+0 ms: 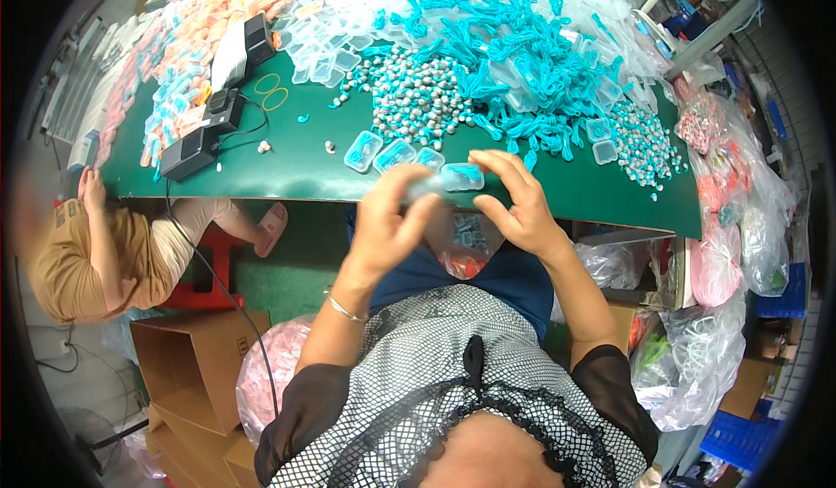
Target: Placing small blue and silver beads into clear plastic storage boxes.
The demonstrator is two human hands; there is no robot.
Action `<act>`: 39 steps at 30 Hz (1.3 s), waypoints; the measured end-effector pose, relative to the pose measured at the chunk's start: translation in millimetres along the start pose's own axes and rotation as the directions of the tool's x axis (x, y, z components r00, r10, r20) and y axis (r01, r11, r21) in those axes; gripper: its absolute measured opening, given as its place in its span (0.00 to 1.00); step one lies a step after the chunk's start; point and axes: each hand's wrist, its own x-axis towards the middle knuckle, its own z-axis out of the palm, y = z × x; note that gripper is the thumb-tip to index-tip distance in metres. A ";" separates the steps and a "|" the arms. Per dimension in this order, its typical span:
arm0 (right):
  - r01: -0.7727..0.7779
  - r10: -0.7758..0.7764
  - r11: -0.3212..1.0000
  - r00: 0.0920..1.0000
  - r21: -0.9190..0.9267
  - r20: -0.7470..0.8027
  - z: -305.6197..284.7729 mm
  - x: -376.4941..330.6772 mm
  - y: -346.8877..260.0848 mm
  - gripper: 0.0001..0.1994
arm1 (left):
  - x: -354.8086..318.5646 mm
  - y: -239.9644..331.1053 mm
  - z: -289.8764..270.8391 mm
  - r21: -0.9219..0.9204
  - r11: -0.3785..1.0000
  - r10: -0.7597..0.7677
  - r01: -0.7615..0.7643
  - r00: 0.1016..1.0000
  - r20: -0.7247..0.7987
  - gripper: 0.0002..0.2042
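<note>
1. The person sits at the near edge of the green table (305, 170). Both hands are raised just over that edge and meet on one small clear plastic case (460, 177) with a turquoise cord coiled inside.
2. The left hand (387, 222) is blurred; its fingers seem to pinch the case's left end. The right hand (514, 205) curls over the case's right end, fingertips on its top. Both are grasping the case, neither clenched nor released.
3. Just beyond the hands on the table, three clear cases with turquoise contents (392, 153) lie in a short row; they look filled, so a little of the work seems done.
4. Much looks left: farther back on the table lie a tangle of turquoise cords (514, 48), a heap of grey-and-turquoise earplugs (409, 96) and a cluster of empty clear cases (318, 53).
5. At the table's far left corner, pink and blue packets (187, 40) lie in rows, with two yellow rubber bands (272, 92) and black boxes with cables (193, 150) nearer the middle.
6. Right of the table, clear plastic bags (740, 218) hold pink and red pieces.
7. Below the table's left end stands an open cardboard box (196, 362), beside a pink bagged bundle (274, 375). Another person (96, 262) sits by that end.
</note>
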 end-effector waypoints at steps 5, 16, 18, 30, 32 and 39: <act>0.036 -0.006 0.952 0.995 -0.305 0.097 24.8 21.9 -3.8 0.30 | 10.3 -21.5 -43.5 0.439 0.897 0.150 -0.052 0.970 -0.192 0.15; 0.122 -0.072 0.908 0.988 -0.400 0.139 47.9 32.3 9.9 0.24 | 19.5 -28.1 -36.5 0.671 0.736 0.064 -0.085 0.996 0.056 0.25; 0.134 -0.083 0.912 0.986 -0.388 0.144 49.9 31.9 12.0 0.24 | 18.7 -33.1 -37.9 0.680 0.725 0.091 -0.107 0.994 0.060 0.25; 0.085 -0.041 0.936 0.990 -0.343 0.134 50.0 38.3 8.6 0.24 | 22.4 -31.9 -34.2 0.707 0.705 0.049 -0.047 0.999 0.018 0.24; 0.078 -0.034 0.948 0.988 -0.308 0.148 50.4 44.0 5.7 0.23 | 22.8 -32.9 -35.4 0.700 0.713 0.034 -0.030 0.999 0.008 0.24; 0.048 0.039 0.944 0.966 -0.326 0.254 53.0 51.4 3.1 0.17 | 24.9 -33.4 -31.8 0.640 0.768 0.030 -0.025 1.000 0.004 0.24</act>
